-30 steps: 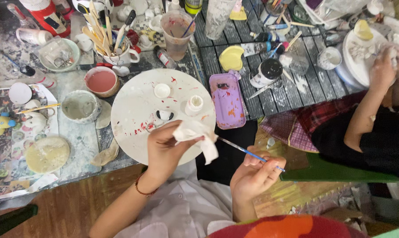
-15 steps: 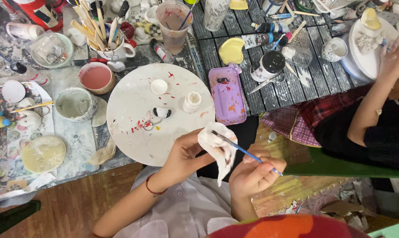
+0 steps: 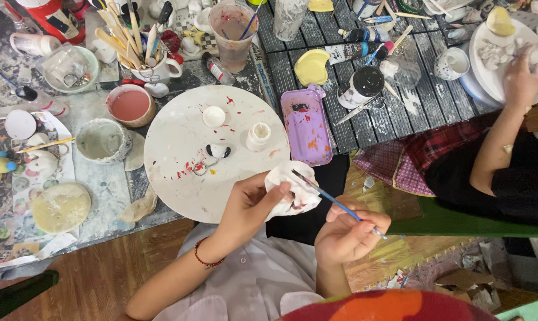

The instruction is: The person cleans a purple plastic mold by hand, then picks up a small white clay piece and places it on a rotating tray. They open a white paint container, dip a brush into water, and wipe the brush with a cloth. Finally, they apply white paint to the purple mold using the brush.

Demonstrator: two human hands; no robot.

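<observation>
Fingers of my left hand are curled shut around a crumpled white tissue, holding it low in the middle of the frame, just past the near edge of the round white board. My right hand, lower and to the right, pinches a thin blue-handled paintbrush between thumb and fingertips; its dark tip touches the tissue. On the board sit a small white jar and a little black-and-white figure. A purple palette lies just right of the board. At the upper right, another person's hand rests on a white plate.
</observation>
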